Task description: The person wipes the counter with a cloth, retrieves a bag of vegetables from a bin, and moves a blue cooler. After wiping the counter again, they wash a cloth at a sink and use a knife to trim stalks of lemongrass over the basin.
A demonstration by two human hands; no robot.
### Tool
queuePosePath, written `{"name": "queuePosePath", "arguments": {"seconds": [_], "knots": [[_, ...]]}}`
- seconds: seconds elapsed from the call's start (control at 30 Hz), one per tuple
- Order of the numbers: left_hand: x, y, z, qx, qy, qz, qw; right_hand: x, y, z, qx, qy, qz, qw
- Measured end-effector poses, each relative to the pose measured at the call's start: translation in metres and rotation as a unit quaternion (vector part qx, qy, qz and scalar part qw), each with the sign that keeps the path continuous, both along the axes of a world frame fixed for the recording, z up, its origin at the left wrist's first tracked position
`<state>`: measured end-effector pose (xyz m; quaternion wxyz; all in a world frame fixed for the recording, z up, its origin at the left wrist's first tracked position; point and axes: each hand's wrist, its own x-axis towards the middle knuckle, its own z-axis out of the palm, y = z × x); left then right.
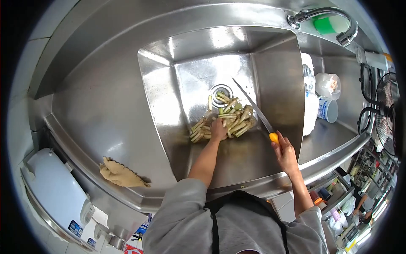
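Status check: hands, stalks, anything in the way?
Left hand down on cut stalks in sink. Right hand grips knife, blade over pile. Drain just beyond.

Just one view here, a head-worn fisheye cam looking steeply down over the person's own shoulders and chest into a steel sink [270,84]. It sits pretty close, roughly arm's reach above the basin. Edges curve hard, faucet [325,19] at the top, counter wrapping around the sides.

stalks [226,118] in sink [270,72], cloth [120,174] left
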<state>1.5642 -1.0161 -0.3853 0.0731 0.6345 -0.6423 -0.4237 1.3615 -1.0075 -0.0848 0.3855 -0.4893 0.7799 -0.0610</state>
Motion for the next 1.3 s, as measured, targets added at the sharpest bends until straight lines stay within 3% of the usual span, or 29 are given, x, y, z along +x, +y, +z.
{"name": "queuePosePath", "arguments": {"seconds": [0.03,0.13,0.2,0.27,0.33,0.4,0.47,0.5,0.6,0.7,0.8,0.93,1.0,1.13,1.23,1.3], "knots": [[-0.006,0.008,-0.002,-0.084,-0.055,-0.058,0.993,-0.001,-0.001,-0.001,0.015,-0.004,-0.004,1.000],[-0.012,0.011,0.000,-0.037,-0.076,-0.091,0.992,-0.008,-0.001,-0.006,0.039,-0.010,0.003,0.999],[-0.012,-0.003,0.006,0.025,-0.079,-0.113,0.990,-0.012,0.001,-0.013,0.030,-0.012,0.024,0.999],[-0.014,-0.011,0.017,0.184,-0.094,-0.182,0.961,-0.017,0.004,-0.021,0.012,-0.020,0.047,0.999],[-0.007,-0.017,0.038,0.189,-0.100,-0.229,0.950,-0.023,0.000,-0.020,-0.005,-0.029,0.067,0.997],[0.010,-0.002,0.061,0.200,-0.107,-0.275,0.934,-0.026,-0.007,-0.018,0.062,-0.031,0.147,0.987],[0.029,0.008,0.080,0.252,-0.027,-0.305,0.918,-0.027,-0.006,-0.029,0.072,-0.020,0.176,0.982],[0.033,0.002,0.094,0.371,-0.010,-0.364,0.854,-0.029,-0.004,-0.036,0.078,-0.010,0.226,0.971],[0.034,0.016,0.150,0.338,-0.071,-0.348,0.872,-0.026,-0.008,-0.035,0.133,-0.007,0.304,0.943],[0.036,0.035,0.130,0.328,-0.063,-0.404,0.851,-0.019,-0.013,-0.051,0.206,-0.031,0.361,0.909],[0.031,0.006,0.172,0.322,-0.012,-0.438,0.839,-0.008,-0.021,-0.055,0.267,-0.060,0.375,0.886],[0.047,0.019,0.145,0.296,0.023,-0.386,0.874,0.007,-0.022,-0.048,0.357,-0.086,0.345,0.864],[0.053,0.026,0.145,0.277,0.121,-0.213,0.929,0.006,-0.014,-0.048,0.316,-0.094,0.361,0.872],[0.053,0.038,0.134,0.267,0.123,-0.128,0.947,0.007,0.000,-0.052,0.252,-0.136,0.374,0.882],[0.054,0.041,0.132,0.234,0.114,-0.094,0.961,0.013,-0.006,-0.034,0.277,-0.129,0.334,0.892],[0.054,0.045,0.139,0.158,0.021,-0.052,0.986,0.010,-0.004,-0.038,0.273,-0.149,0.323,0.894]]}}
